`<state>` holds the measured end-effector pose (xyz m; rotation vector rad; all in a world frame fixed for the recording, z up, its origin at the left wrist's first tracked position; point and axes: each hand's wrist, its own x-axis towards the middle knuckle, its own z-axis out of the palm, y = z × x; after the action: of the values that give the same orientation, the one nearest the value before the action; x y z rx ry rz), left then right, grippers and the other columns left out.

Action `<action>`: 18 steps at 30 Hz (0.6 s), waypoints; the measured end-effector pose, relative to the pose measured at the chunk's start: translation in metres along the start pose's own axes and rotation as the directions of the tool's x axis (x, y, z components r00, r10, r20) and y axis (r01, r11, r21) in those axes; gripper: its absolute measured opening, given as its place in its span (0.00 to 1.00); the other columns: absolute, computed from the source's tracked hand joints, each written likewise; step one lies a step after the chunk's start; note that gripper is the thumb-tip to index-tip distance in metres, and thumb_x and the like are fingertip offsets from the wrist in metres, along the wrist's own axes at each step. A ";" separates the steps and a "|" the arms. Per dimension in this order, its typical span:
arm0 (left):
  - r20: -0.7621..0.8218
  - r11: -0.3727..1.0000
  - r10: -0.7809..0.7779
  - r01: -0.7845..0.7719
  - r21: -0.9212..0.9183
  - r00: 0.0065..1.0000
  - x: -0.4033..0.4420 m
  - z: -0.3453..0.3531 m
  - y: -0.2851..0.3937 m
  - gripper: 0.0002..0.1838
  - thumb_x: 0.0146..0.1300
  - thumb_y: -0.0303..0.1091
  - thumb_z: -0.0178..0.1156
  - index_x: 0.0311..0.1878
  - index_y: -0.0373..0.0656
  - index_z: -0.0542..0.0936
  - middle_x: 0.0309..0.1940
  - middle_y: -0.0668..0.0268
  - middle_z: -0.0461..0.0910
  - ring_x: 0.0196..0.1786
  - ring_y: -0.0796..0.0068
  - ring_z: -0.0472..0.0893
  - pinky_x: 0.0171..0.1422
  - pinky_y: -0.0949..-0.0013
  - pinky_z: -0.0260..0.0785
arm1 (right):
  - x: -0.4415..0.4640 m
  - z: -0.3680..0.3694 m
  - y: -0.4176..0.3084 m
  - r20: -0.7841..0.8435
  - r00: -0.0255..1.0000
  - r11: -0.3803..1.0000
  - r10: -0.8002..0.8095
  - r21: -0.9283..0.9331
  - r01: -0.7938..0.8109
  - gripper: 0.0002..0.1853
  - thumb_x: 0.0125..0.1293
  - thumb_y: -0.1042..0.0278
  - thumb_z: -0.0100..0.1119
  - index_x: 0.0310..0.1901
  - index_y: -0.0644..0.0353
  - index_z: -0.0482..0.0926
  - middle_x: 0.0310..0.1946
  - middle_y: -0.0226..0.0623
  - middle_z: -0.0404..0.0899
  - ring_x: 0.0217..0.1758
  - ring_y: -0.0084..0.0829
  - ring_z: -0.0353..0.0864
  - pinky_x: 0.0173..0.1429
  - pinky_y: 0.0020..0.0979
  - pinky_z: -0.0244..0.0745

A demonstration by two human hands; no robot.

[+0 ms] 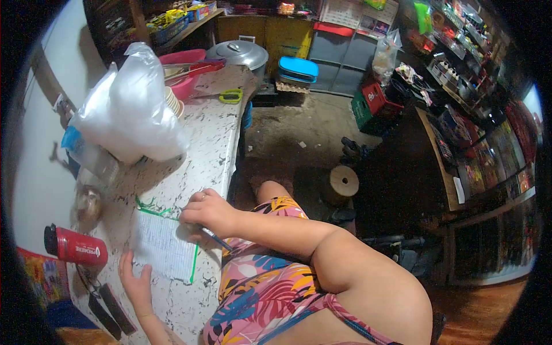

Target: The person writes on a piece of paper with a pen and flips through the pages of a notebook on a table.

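Note:
An open notebook (164,244) with lined pages full of handwriting and a green border lies on the white, dark-flecked table. My right hand (208,215) rests over its upper right side, fingers closed around a dark pen (216,239) whose rear end sticks out toward my body. The pen's tip is hidden under the hand. At the notebook's lower left edge, my left hand (136,282) lies with fingers apart, touching the page edge and holding nothing. A red tumbler (83,247) with a black lid stands to the left of this hand.
Farther along the table are a bulging white plastic bag (135,109), stacked paper cups (173,102), a pink basin (184,86) and green-handled scissors (230,96). A metal pot (240,54) is beyond. On the floor side are a round wooden-looking stool (344,182) and a red crate (376,103).

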<state>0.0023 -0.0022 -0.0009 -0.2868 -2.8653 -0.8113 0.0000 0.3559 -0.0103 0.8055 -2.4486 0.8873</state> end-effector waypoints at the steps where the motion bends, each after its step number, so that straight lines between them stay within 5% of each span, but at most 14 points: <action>1: -0.006 1.000 -0.012 0.012 0.003 1.000 0.001 0.001 0.002 0.35 0.50 0.23 0.72 0.65 0.37 0.75 0.68 0.53 0.73 0.71 0.53 0.69 0.76 0.56 0.60 | 0.000 0.002 0.003 -0.006 1.000 1.000 -0.002 0.002 0.002 0.24 0.49 0.47 0.71 0.46 0.46 0.80 0.40 0.27 0.80 0.54 0.39 0.77 0.56 0.46 0.66; 4: -0.014 0.999 -0.022 0.022 0.036 1.000 0.000 -0.002 0.007 0.36 0.49 0.25 0.74 0.65 0.38 0.76 0.66 0.51 0.75 0.69 0.52 0.71 0.75 0.56 0.62 | 0.009 -0.004 0.002 0.032 0.999 0.999 -0.014 0.049 0.013 0.19 0.50 0.55 0.71 0.44 0.49 0.81 0.37 0.32 0.82 0.48 0.40 0.80 0.51 0.45 0.71; 6: -0.062 0.996 0.070 -0.066 0.061 0.996 0.001 -0.003 0.004 0.35 0.49 0.28 0.75 0.64 0.38 0.77 0.64 0.51 0.76 0.68 0.50 0.73 0.73 0.56 0.65 | 0.013 0.006 0.013 -0.127 0.987 0.977 -0.099 0.178 0.121 0.17 0.48 0.61 0.74 0.39 0.54 0.82 0.33 0.37 0.83 0.38 0.44 0.83 0.44 0.43 0.76; 12: -0.083 0.998 0.064 -0.062 0.018 0.994 0.000 -0.014 0.014 0.33 0.49 0.33 0.77 0.61 0.39 0.79 0.65 0.56 0.77 0.67 0.54 0.75 0.72 0.59 0.67 | 0.016 0.006 0.004 0.036 0.987 0.942 0.154 0.297 -0.158 0.15 0.49 0.72 0.71 0.41 0.56 0.85 0.35 0.42 0.86 0.41 0.45 0.84 0.47 0.39 0.80; 13: -0.068 0.999 0.036 -0.035 0.019 0.997 -0.002 -0.018 0.017 0.33 0.49 0.34 0.77 0.61 0.40 0.79 0.65 0.56 0.77 0.67 0.54 0.75 0.72 0.59 0.67 | 0.021 -0.001 -0.005 0.034 0.991 0.975 0.131 0.174 -0.135 0.14 0.50 0.72 0.71 0.42 0.56 0.85 0.34 0.42 0.86 0.41 0.46 0.84 0.48 0.39 0.80; 16: -0.045 1.000 0.017 -0.016 0.015 0.999 -0.001 -0.023 0.021 0.33 0.49 0.36 0.77 0.61 0.40 0.80 0.65 0.56 0.77 0.67 0.55 0.76 0.71 0.58 0.68 | 0.017 0.006 -0.006 0.033 0.972 0.954 0.234 0.183 -0.236 0.16 0.52 0.74 0.73 0.45 0.59 0.84 0.39 0.44 0.84 0.47 0.44 0.82 0.51 0.38 0.76; 18: -0.063 0.998 0.058 -0.057 0.020 0.996 -0.002 -0.019 0.015 0.33 0.49 0.37 0.77 0.61 0.41 0.80 0.64 0.56 0.78 0.66 0.55 0.76 0.71 0.58 0.68 | 0.021 0.006 -0.017 0.032 0.986 0.973 0.165 0.161 -0.168 0.18 0.51 0.74 0.73 0.46 0.58 0.84 0.43 0.42 0.85 0.49 0.43 0.81 0.53 0.39 0.75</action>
<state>0.0092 0.0001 0.0222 -0.3336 -2.7901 -0.7692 -0.0060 0.3330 0.0048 0.6715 -2.5124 1.1598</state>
